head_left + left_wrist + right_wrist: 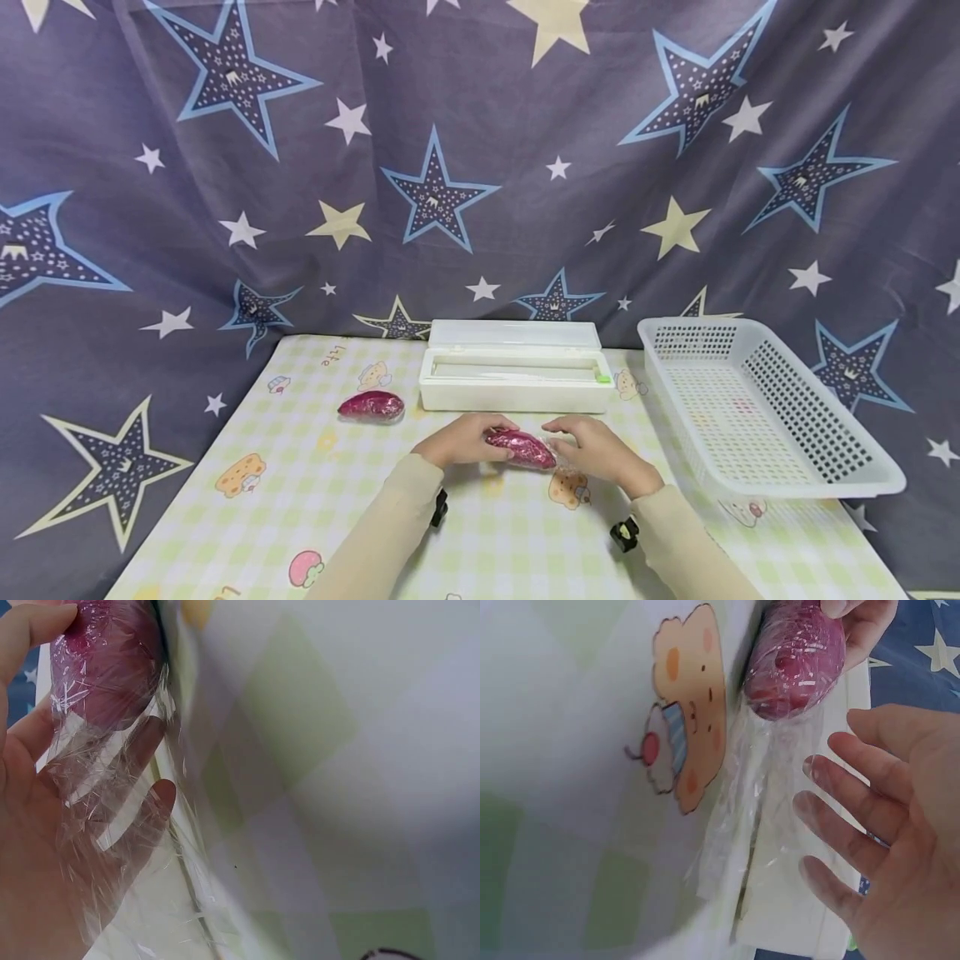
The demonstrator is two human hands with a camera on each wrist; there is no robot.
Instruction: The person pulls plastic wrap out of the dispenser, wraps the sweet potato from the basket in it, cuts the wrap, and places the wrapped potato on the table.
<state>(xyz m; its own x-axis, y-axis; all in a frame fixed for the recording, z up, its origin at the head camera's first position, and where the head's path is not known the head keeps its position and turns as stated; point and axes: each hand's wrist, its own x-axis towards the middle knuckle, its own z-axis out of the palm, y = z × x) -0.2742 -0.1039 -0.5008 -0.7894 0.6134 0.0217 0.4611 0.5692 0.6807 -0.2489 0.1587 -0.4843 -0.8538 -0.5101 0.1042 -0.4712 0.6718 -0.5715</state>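
Observation:
A purple-red sweet potato (527,450) in clear cling film lies near the middle of the table. My left hand (463,440) grips its left end between thumb and fingers. At the other end, a loose tail of film (761,802) trails off the sweet potato (799,660) in the right wrist view. My right hand (598,450) is beside that tail, fingers spread and fairly straight; some fingertips (819,766) appear behind the film, and contact is hard to tell. In the left wrist view, film (105,802) also hangs over the left palm. A second wrapped sweet potato (372,406) lies to the left.
Just behind the hands stands a white cling film dispenser box (517,396), its lid (514,334) raised. A white perforated plastic basket (810,487) sits at the right table edge. The checked tablecloth (300,467) reaches a star-patterned curtain (480,100) at the back.

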